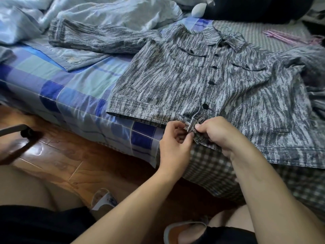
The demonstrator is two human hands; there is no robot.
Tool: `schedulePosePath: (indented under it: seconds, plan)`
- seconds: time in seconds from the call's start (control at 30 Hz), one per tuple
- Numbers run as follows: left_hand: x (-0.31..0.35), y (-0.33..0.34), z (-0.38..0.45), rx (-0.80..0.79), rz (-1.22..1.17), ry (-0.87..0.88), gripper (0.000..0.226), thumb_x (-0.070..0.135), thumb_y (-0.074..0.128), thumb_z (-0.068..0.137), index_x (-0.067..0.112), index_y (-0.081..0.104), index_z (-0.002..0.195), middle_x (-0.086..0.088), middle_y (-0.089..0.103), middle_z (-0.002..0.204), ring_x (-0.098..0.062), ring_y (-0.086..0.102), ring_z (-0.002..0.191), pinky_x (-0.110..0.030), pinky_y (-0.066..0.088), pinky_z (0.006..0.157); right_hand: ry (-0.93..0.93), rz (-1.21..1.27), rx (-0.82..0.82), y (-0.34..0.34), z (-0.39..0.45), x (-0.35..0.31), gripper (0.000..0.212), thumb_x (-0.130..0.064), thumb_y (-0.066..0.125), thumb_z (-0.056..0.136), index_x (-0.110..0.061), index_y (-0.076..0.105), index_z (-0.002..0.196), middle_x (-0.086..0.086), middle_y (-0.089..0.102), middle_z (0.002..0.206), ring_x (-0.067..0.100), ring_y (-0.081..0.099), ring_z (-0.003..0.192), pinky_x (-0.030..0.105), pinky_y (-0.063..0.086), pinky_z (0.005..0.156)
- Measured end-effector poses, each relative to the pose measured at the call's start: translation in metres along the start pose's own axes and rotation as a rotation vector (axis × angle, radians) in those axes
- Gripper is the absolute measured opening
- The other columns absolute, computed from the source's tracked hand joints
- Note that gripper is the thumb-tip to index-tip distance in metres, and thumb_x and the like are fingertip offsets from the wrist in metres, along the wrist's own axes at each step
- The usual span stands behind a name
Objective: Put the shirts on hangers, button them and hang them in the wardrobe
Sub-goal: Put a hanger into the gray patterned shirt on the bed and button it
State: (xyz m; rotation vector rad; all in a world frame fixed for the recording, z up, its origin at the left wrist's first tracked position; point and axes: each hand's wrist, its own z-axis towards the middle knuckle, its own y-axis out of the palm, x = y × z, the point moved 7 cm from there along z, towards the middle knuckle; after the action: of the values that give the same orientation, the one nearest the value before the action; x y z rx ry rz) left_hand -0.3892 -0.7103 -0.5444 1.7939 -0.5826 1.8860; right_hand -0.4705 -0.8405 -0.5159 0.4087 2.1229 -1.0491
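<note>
A grey and white streaked shirt (pixel 184 76) lies flat on the bed, collar away from me, one sleeve stretched to the far left. Several black buttons (pixel 205 106) run down its front and look fastened. At the bottom hem, my left hand (pixel 175 140) pinches one edge of the placket and my right hand (pixel 218 132) pinches the other edge, right beside it. The lowest button is hidden between my fingers. No hanger shows inside the shirt.
Pink hangers (pixel 290 38) lie on the checked cover at the far right. A pale blue quilt (pixel 105 13) is bunched at the back. The bed's patchwork sheet (pixel 70 95) hangs over the edge above a wooden floor (pixel 61 155). A chair leg (pixel 15 131) stands at left.
</note>
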Motion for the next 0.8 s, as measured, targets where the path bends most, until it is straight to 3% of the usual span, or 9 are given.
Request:
schedulePosePath:
  seconds: [0.07, 0.17, 0.33, 0.43, 0.63, 0.73, 0.8]
  plan:
    - [-0.001, 0.002, 0.0, 0.003, 0.001, -0.038, 0.025, 0.011, 0.071, 0.089, 0.027, 0.056, 0.1, 0.004, 0.067, 0.081, -0.009, 0.064, 0.074, -0.024, 0.05, 0.072, 0.0, 0.0, 0.0, 0.0, -0.005, -0.001, 0.03, -0.025, 0.071, 0.091, -0.008, 0.061, 0.068, 0.007, 0.057, 0.07, 0.025, 0.052, 0.068, 0.04, 0.039, 0.069]
    - [0.001, 0.005, -0.001, 0.001, -0.029, -0.083, 0.02, 0.016, 0.07, 0.088, 0.028, 0.057, 0.097, 0.003, 0.063, 0.077, -0.007, 0.054, 0.066, -0.024, 0.045, 0.066, -0.056, -0.03, 0.078, 0.001, -0.016, -0.003, 0.028, -0.028, 0.07, 0.091, -0.003, 0.069, 0.077, 0.011, 0.069, 0.08, 0.031, 0.062, 0.077, 0.039, 0.047, 0.072]
    - [-0.001, 0.002, 0.0, 0.018, -0.038, -0.148, 0.009, 0.017, 0.075, 0.087, 0.018, 0.065, 0.087, 0.006, 0.063, 0.07, -0.005, 0.053, 0.061, -0.027, 0.046, 0.061, -0.074, -0.08, 0.123, 0.005, -0.025, -0.001, 0.026, -0.033, 0.071, 0.09, -0.015, 0.07, 0.071, 0.005, 0.071, 0.08, 0.03, 0.067, 0.084, 0.044, 0.055, 0.08]
    - [-0.003, 0.001, 0.006, 0.004, 0.002, -0.179, 0.013, 0.028, 0.074, 0.078, 0.018, 0.065, 0.079, 0.011, 0.06, 0.062, -0.005, 0.047, 0.054, -0.027, 0.04, 0.057, -0.071, -0.105, 0.137, 0.004, -0.025, -0.002, 0.028, -0.035, 0.07, 0.089, -0.017, 0.067, 0.068, 0.004, 0.069, 0.079, 0.03, 0.066, 0.085, 0.045, 0.055, 0.08]
    - [-0.005, -0.008, 0.006, -0.023, 0.125, -0.095, 0.019, 0.02, 0.078, 0.083, 0.02, 0.062, 0.074, 0.014, 0.058, 0.059, 0.0, 0.047, 0.053, -0.022, 0.04, 0.057, -0.077, -0.271, 0.108, 0.004, -0.034, -0.01, 0.029, -0.036, 0.065, 0.095, -0.013, 0.07, 0.079, 0.005, 0.068, 0.078, 0.027, 0.064, 0.078, 0.039, 0.052, 0.072]
    - [-0.001, -0.009, 0.008, -0.042, 0.262, 0.011, 0.023, 0.018, 0.076, 0.083, 0.023, 0.056, 0.075, 0.011, 0.059, 0.064, -0.003, 0.051, 0.059, -0.023, 0.042, 0.061, -0.088, -0.417, 0.147, 0.006, -0.038, -0.013, 0.03, -0.04, 0.06, 0.098, -0.018, 0.065, 0.079, 0.001, 0.065, 0.079, 0.023, 0.06, 0.074, 0.032, 0.041, 0.06]
    - [0.002, -0.008, 0.007, -0.041, 0.341, 0.069, 0.025, 0.018, 0.075, 0.085, 0.026, 0.053, 0.077, 0.011, 0.059, 0.065, -0.006, 0.052, 0.061, -0.019, 0.04, 0.061, -0.118, -0.502, 0.191, 0.008, -0.041, -0.015, 0.029, -0.04, 0.058, 0.099, -0.02, 0.062, 0.079, 0.0, 0.062, 0.08, 0.024, 0.058, 0.075, 0.031, 0.038, 0.062]
